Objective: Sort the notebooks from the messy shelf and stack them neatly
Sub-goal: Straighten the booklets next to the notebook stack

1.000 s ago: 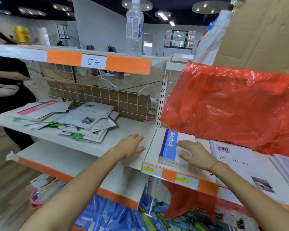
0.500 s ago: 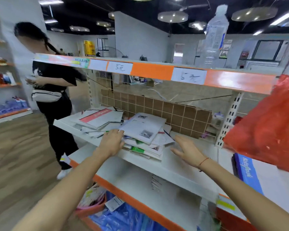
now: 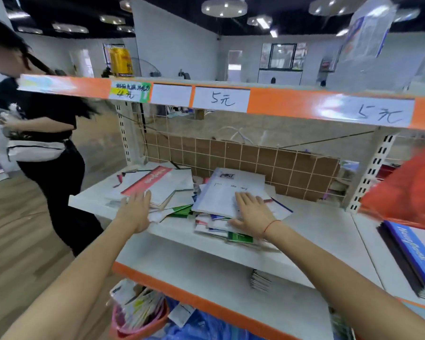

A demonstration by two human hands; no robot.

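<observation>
Because the loose notebooks sprawl toward the white shelf's (image 3: 312, 218) front edge, my left hand (image 3: 135, 212) presses the red-striped white notebook (image 3: 157, 182) and my right hand (image 3: 253, 214) the pale grey notebook (image 3: 228, 192), fingers straight and apart, to gather them.

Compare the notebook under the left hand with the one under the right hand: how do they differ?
The left notebook has a red band with lettering along its spine; the right notebook is plain pale with a small dark logo and faint print. The left hand touches its near edge only; the right hand lies flat across its cover. Both top messy piles on the shelf.
</observation>
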